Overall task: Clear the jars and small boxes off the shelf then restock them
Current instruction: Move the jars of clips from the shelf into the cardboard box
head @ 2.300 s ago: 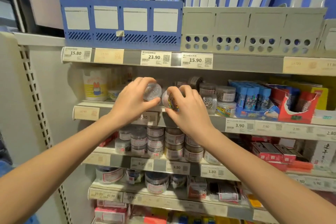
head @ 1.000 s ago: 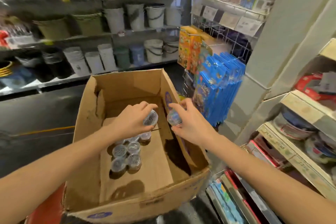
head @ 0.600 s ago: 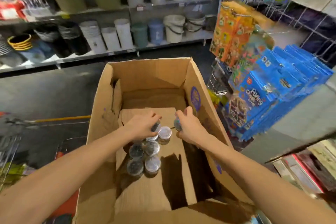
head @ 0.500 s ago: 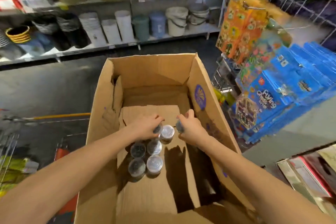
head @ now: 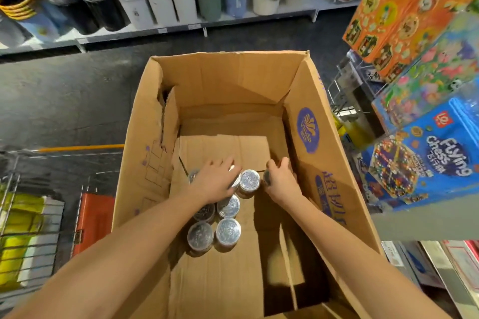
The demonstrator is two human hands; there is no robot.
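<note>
Down in the cardboard box (head: 233,80), the left hand (head: 215,182) curls its fingers over a lidded jar (head: 235,181) and the right hand (head: 282,180) grips a small jar (head: 267,178), both right beside the upright jars (head: 228,232), seemingly to pack them tight.

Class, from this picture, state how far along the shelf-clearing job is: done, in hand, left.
Done: several jars stand upright in the cardboard box. In hand: the left hand holds another jar and the right hand a further jar, both low beside that cluster. Left: letting go of these two; the shelf is out of view, so what remains there, and restocking, cannot be judged.
</note>
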